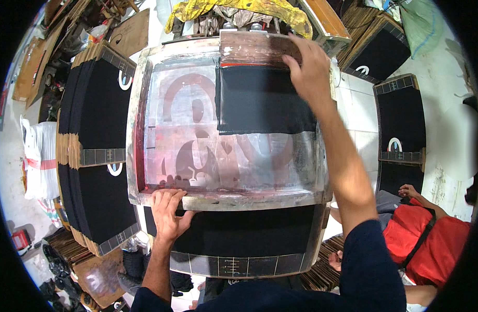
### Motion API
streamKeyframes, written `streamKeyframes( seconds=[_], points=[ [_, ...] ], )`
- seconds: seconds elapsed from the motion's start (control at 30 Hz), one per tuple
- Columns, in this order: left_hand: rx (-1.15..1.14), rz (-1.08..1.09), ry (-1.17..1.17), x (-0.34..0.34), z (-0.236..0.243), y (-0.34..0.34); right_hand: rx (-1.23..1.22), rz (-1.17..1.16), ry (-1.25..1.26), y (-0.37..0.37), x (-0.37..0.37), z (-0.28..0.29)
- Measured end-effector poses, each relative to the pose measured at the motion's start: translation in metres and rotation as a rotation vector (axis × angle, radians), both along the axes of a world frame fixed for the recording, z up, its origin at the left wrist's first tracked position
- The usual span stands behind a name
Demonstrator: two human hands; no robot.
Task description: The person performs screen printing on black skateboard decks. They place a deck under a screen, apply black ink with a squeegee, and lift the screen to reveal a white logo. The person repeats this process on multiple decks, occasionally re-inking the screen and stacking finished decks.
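Observation:
A wood-framed printing screen (228, 202) lies over a board covered in black fabric (234, 231). Pale mesh (197, 125) fills the frame, with large rounded stencil shapes showing through it. My left hand (169, 210) grips the near-left edge of the frame, its fingers over the top and thumb toward me. At the far right of the screen, my right hand (309, 67) is closed on the end of a wide wooden squeegee (254, 48). From the squeegee's blade toward me stretches a rectangular patch of black ink (267, 99). The underside of the screen is hidden.
Stacked boards with black fabric (101, 99) stand at the left. More fabric-covered boards (400, 114) lie at the right. Near the lower right is a person in a red top (426, 234). Yellow cloth (239, 8) hangs beyond the screen's hinges.

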State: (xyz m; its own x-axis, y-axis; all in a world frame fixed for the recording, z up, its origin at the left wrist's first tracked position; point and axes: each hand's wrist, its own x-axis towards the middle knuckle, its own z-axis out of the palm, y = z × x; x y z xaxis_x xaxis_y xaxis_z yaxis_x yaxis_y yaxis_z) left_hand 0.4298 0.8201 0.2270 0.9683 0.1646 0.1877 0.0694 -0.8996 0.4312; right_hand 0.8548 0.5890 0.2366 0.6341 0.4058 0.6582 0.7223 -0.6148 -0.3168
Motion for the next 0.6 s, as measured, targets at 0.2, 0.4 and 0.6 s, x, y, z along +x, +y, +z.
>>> streamKeyframes(
  seconds=[0.2, 0.4, 0.6],
  points=[
    [0.015, -0.040, -0.006, 0.008, 0.038, -0.004, -0.199, -0.095, 0.288, -0.062, -0.262, 0.020],
    [0.338, -0.084, -0.188, 0.024, 0.172, 0.019, -0.084, -0.096, -0.116, -0.058, -0.253, 0.125],
    [-0.051, 0.464, -0.887, -0.039, 0.068, 0.118, -0.017, -0.166, -0.227, -0.023, -0.195, 0.233]
  ],
)
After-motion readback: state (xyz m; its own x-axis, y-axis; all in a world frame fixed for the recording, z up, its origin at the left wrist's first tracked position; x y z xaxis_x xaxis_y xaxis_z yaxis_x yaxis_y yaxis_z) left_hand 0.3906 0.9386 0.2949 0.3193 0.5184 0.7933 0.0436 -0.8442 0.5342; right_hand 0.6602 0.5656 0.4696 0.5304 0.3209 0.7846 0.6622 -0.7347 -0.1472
